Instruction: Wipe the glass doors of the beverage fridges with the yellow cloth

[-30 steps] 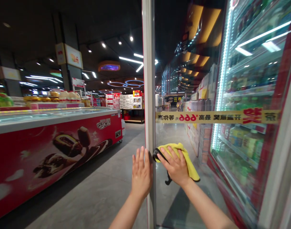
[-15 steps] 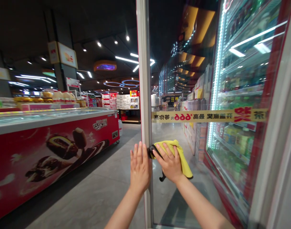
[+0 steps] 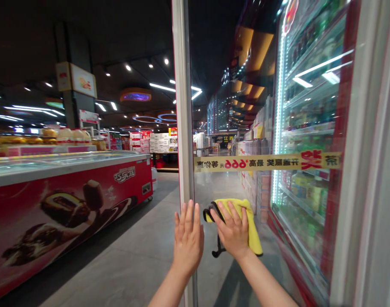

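Note:
A glass door point(image 3: 214, 192) with a pale metal frame stands in front of me, a yellow strip of printed characters point(image 3: 268, 162) across its pane. Against the glass, my right hand point(image 3: 234, 230) presses a yellow cloth point(image 3: 254, 232) with black edging, fingers spread over it. A dark strap of the cloth hangs below the palm. My left hand point(image 3: 188, 241) lies flat with its fingers stretched out on the door's vertical frame edge point(image 3: 183, 128), and it holds nothing.
A red ice-cream chest freezer point(image 3: 112, 204) stands at the left. Behind the glass at the right, a lit drinks cooler point(image 3: 310, 187) holds bottles. Stacked boxes point(image 3: 159, 143) and a dark pillar point(image 3: 74, 102) are farther back.
The door edge and the surroundings have shifted left in view. My right hand and the cloth have moved slightly right across the glass, away from the frame and my left hand.

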The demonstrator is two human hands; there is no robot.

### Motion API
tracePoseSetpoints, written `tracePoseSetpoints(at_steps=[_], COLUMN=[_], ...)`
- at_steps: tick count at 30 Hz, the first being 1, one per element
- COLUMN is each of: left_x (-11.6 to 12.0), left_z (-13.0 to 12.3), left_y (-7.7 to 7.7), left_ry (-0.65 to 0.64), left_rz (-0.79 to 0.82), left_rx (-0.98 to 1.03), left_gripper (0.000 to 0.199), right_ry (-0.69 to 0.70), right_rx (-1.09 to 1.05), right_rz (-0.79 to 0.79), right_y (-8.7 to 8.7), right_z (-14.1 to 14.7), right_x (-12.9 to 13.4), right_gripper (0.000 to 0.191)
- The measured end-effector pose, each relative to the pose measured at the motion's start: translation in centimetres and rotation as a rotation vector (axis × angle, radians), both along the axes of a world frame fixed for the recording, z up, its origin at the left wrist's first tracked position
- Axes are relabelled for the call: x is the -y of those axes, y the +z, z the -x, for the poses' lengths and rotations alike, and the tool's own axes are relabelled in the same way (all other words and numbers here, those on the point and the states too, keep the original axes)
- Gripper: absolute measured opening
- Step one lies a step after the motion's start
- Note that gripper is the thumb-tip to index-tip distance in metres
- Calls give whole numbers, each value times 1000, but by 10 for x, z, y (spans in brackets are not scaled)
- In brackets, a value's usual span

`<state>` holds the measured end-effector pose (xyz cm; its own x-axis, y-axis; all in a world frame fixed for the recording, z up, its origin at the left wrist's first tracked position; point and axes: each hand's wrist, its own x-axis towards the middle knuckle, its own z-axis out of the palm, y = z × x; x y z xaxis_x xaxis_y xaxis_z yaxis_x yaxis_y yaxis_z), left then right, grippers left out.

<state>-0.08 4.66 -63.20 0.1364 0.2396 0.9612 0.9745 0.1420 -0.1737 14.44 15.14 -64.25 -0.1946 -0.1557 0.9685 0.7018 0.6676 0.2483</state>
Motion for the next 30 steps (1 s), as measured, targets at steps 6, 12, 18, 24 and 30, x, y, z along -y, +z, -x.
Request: tracePoseSetpoints(at_steps=[6,12,18,24,30], left_x=[-8,-13,-29,-40,-60], left_z=[-16,-24,-41,-47,-50], left_y=[10,-1,1,-4,5], left_ry=[-40,-52,-96,-100,-165], left_rz=[-7,11,37,56,57], left_rx=[13,-38,-58,-68,-122], left_gripper=[77,75,76,79,79], right_ry=[-84,-45,-64,-112,-101], right_rx=[-75,-39,-87,-183,-178], right_rz=[-6,1,-5,23,17], right_y=[45,-4,25,-2,35], right_z=[-26,-41,-63,-75,-95], right_x=[-15,-15,-31,-35,-44], right_gripper=[54,44,50,51,44])
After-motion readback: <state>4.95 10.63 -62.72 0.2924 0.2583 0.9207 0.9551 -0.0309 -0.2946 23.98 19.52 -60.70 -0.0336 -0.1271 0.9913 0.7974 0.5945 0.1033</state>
